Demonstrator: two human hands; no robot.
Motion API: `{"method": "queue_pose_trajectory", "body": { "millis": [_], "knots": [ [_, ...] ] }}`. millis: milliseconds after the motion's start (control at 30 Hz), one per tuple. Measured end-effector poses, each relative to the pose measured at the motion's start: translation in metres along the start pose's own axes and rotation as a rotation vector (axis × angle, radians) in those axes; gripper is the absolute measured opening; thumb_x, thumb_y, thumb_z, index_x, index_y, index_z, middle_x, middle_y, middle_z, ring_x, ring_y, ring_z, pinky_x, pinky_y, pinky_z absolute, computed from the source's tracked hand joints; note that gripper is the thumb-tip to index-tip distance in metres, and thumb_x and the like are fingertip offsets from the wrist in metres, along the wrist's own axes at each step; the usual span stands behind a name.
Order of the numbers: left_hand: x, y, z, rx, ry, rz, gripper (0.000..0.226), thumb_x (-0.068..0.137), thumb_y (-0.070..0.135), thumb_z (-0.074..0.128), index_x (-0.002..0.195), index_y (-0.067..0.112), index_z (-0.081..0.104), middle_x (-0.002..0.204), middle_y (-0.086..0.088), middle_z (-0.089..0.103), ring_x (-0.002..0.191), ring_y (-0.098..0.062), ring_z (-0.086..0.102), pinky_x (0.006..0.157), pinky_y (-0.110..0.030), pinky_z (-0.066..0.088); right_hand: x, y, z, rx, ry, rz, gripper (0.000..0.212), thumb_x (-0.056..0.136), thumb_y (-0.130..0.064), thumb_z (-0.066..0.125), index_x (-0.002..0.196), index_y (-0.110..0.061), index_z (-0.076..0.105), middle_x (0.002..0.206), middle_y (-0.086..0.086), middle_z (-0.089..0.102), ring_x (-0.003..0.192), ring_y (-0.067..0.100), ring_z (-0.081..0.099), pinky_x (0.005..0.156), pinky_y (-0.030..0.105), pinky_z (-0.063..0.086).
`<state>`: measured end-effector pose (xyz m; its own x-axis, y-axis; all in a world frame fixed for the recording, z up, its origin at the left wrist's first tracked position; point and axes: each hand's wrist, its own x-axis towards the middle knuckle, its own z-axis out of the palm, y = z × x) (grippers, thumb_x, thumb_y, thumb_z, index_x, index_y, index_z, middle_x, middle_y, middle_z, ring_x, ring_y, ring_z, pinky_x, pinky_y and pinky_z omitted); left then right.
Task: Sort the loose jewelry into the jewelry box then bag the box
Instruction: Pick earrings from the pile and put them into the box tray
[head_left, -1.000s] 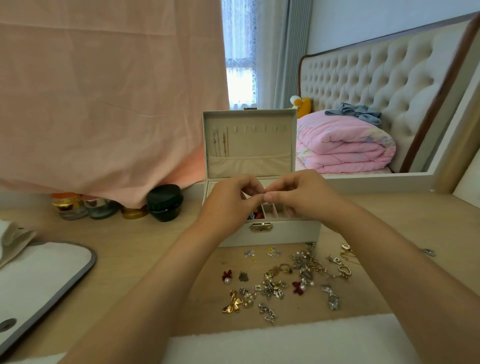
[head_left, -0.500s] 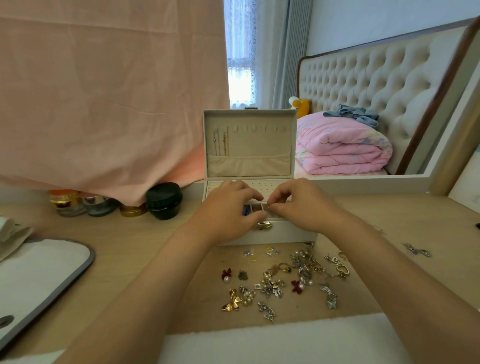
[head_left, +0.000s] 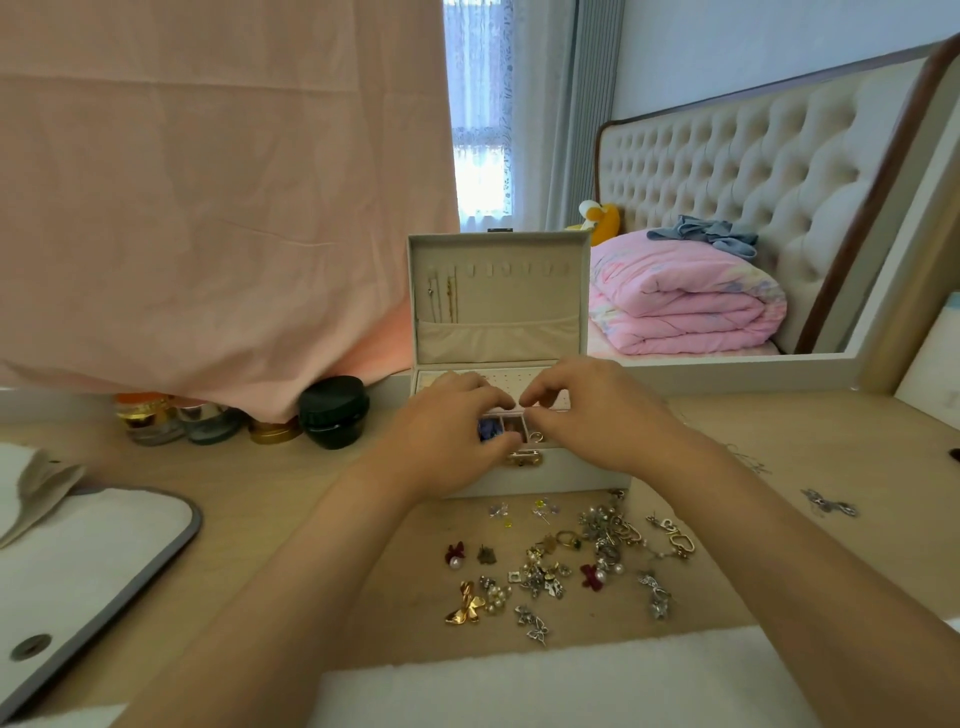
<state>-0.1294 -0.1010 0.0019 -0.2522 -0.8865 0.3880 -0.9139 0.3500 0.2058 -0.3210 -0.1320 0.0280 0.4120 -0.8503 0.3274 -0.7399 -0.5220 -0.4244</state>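
A white jewelry box (head_left: 571, 475) stands open on the wooden desk, its lid (head_left: 498, 296) upright with thin chains hanging inside. Both hands hover over the box's front compartments, where a blue piece lies. My left hand (head_left: 441, 431) curls over the left side, thumb and fingers apart. My right hand (head_left: 587, 415) has its fingertips pinched together just above a compartment; anything in the pinch is too small to see. Loose jewelry (head_left: 571, 561) is scattered in front of the box, including a gold butterfly (head_left: 465, 605) and heart earrings (head_left: 678, 538).
A white bag with grey edging (head_left: 104, 561) lies at the left. Several jars, one black (head_left: 332, 413), stand under a hanging pink cloth (head_left: 208, 182). A stray silver piece (head_left: 828, 503) lies far right. White fabric (head_left: 519, 686) covers the near edge. A mirror stands behind.
Both hands dropped from just above the box down onto its front compartments, and the fingertips that were pressed together have drawn slightly apart.
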Motion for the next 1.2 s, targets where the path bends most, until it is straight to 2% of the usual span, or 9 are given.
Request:
{"method": "queue_pose_trajectory", "body": {
  "millis": [100, 200, 367, 467, 600, 733, 933, 1067, 1200],
  "knots": [
    [-0.011, -0.004, -0.017, 0.012, 0.084, -0.007, 0.030, 0.094, 0.050, 0.056, 0.119, 0.034, 0.064, 0.107, 0.018, 0.057, 0.102, -0.003, 0.052, 0.086, -0.030, 0.049, -0.005, -0.010, 0.001, 0.219, -0.032, -0.053, 0.007, 0.082, -0.032, 0.076, 0.083, -0.038, 0.075, 0.087, -0.018, 0.069, 0.079, -0.005, 0.060, 0.072, 0.022, 0.046],
    [-0.031, -0.008, -0.031, -0.002, 0.064, -0.028, 0.019, 0.094, 0.046, 0.057, 0.108, 0.035, 0.064, 0.095, 0.018, 0.057, 0.086, -0.002, 0.054, 0.077, -0.029, 0.051, -0.011, -0.021, 0.007, 0.297, -0.166, -0.111, 0.009, 0.080, -0.025, 0.081, 0.082, -0.033, 0.078, 0.081, -0.016, 0.071, 0.071, -0.006, 0.061, 0.068, 0.013, 0.046],
    [-0.074, -0.013, -0.035, -0.073, -0.097, -0.079, 0.005, 0.095, 0.037, 0.061, 0.100, 0.038, 0.060, 0.089, 0.017, 0.059, 0.082, -0.002, 0.056, 0.070, -0.024, 0.050, -0.023, -0.039, 0.024, 0.140, -0.415, -0.172, 0.010, 0.084, -0.030, 0.078, 0.086, -0.040, 0.075, 0.083, -0.020, 0.070, 0.079, -0.005, 0.064, 0.071, 0.012, 0.048],
    [-0.093, -0.020, -0.025, -0.132, -0.155, -0.098, 0.008, 0.095, 0.036, 0.063, 0.101, 0.040, 0.060, 0.092, 0.017, 0.059, 0.084, -0.003, 0.055, 0.073, -0.023, 0.050, -0.029, -0.047, 0.034, 0.029, -0.476, -0.195, 0.014, 0.087, -0.032, 0.074, 0.100, -0.038, 0.076, 0.089, -0.020, 0.070, 0.080, -0.007, 0.062, 0.067, 0.008, 0.043],
    [-0.104, -0.029, -0.014, -0.206, -0.147, -0.074, 0.016, 0.093, 0.033, 0.064, 0.108, 0.038, 0.063, 0.096, 0.019, 0.061, 0.086, -0.002, 0.057, 0.074, -0.024, 0.052, -0.034, -0.048, 0.044, -0.002, -0.531, -0.199, 0.022, 0.086, -0.030, 0.077, 0.107, -0.037, 0.075, 0.094, -0.019, 0.071, 0.085, -0.004, 0.063, 0.077, 0.016, 0.049],
    [-0.105, -0.029, -0.012, -0.241, -0.145, -0.067, 0.016, 0.092, 0.033, 0.065, 0.107, 0.038, 0.065, 0.092, 0.019, 0.062, 0.085, -0.002, 0.057, 0.072, -0.021, 0.051, -0.037, -0.049, 0.050, -0.003, -0.532, -0.231, 0.019, 0.087, -0.028, 0.076, 0.100, -0.041, 0.076, 0.093, -0.026, 0.064, 0.089, -0.006, 0.059, 0.081, 0.016, 0.046],
    [-0.107, -0.027, -0.011, -0.344, -0.155, -0.096, 0.017, 0.093, 0.035, 0.065, 0.110, 0.038, 0.064, 0.094, 0.018, 0.065, 0.088, 0.000, 0.058, 0.072, -0.016, 0.047, -0.039, -0.046, 0.054, 0.060, -0.453, -0.208, 0.010, 0.088, -0.036, 0.075, 0.097, -0.040, 0.077, 0.088, -0.024, 0.066, 0.085, -0.004, 0.060, 0.077, 0.015, 0.045],
    [-0.108, -0.025, -0.011, -0.477, -0.061, -0.144, 0.019, 0.093, 0.032, 0.068, 0.112, 0.034, 0.066, 0.098, 0.017, 0.067, 0.091, 0.002, 0.061, 0.073, -0.012, 0.049, -0.037, -0.043, 0.051, 0.208, -0.373, -0.135, 0.012, 0.086, -0.033, 0.077, 0.082, -0.043, 0.074, 0.079, -0.023, 0.071, 0.075, -0.005, 0.064, 0.070, 0.014, 0.049],
    [-0.106, -0.021, -0.009, -0.574, 0.021, -0.205, 0.014, 0.090, 0.023, 0.072, 0.102, 0.031, 0.073, 0.092, 0.016, 0.070, 0.087, 0.001, 0.063, 0.073, -0.012, 0.048, -0.036, -0.042, 0.051, 0.295, -0.302, -0.114, 0.005, 0.082, -0.031, 0.081, 0.082, -0.034, 0.078, 0.075, -0.021, 0.072, 0.071, -0.007, 0.064, 0.067, 0.013, 0.049]
  ]
}}
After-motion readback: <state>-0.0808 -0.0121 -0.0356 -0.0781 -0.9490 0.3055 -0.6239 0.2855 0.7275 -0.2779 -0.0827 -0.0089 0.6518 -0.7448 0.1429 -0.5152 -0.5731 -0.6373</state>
